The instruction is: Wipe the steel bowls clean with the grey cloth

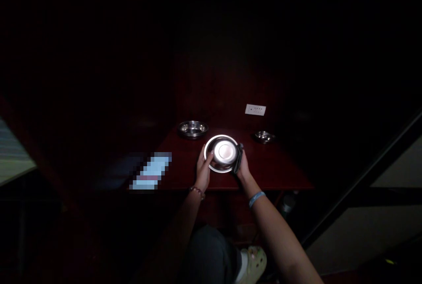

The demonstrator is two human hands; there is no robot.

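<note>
Between my two hands is a shiny stainless steel bowl (225, 152), tilted with its round base towards me above the table. My left hand (203, 172) grips its left edge, the thumb lying over the outer wall. At the bowl's right edge, my right hand (243, 166) is closed around a dark, cloth-like thing (238, 159) that touches the bowl. Most of the right fingers are hidden behind it. Further back on the left stands a wide steel bowl (193, 136), and a smaller steel bowl (264, 137) sits at the back right.
The dark red table (280, 169) meets a wall with a white socket plate (255, 109). A blurred-out bright rectangle (151, 173) is at the left. Below the table edge are my knee (211, 253), a pale clog (255, 264) and a dim cylindrical object (288, 203).
</note>
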